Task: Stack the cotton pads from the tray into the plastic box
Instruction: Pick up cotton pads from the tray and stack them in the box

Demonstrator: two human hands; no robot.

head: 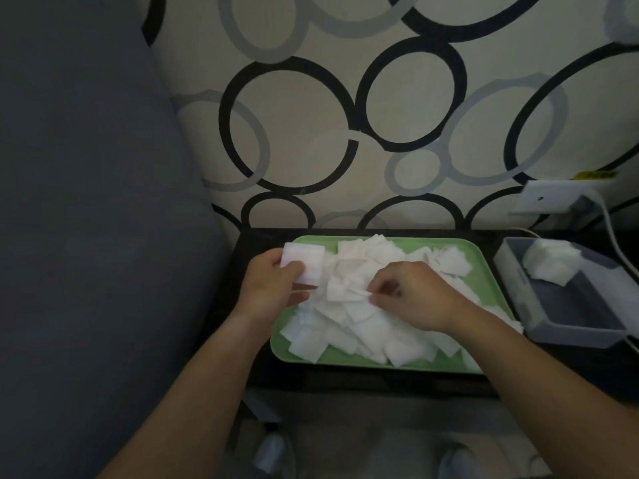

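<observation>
Head view: collecting loose pads into a hand-held stack

Step in hand, as judged: one pad is being lifted from the heap to join a small stack, which then goes to the box. To do it well, each pad should be peeled off singly by a corner, squared against the stack's edges before the thumb clamps down, and the stack kept flat so it drops into the box without fanning.

At far left of the pale green plastic tray (345,363), the left hand (273,288) grips a small squared stack of white cotton pads (304,262), with the thumb over its top and the fingers curled beneath. A loose heap of square white cotton pads (363,323) covers most of the tray. Over the heap's middle, the right hand (415,299) has its fingertips drawn together, pinching the edge of a single white pad (345,292). To the right, just beside the tray, stands the translucent grey plastic box (570,326), with a few white pads (549,264) at its far end.
</observation>
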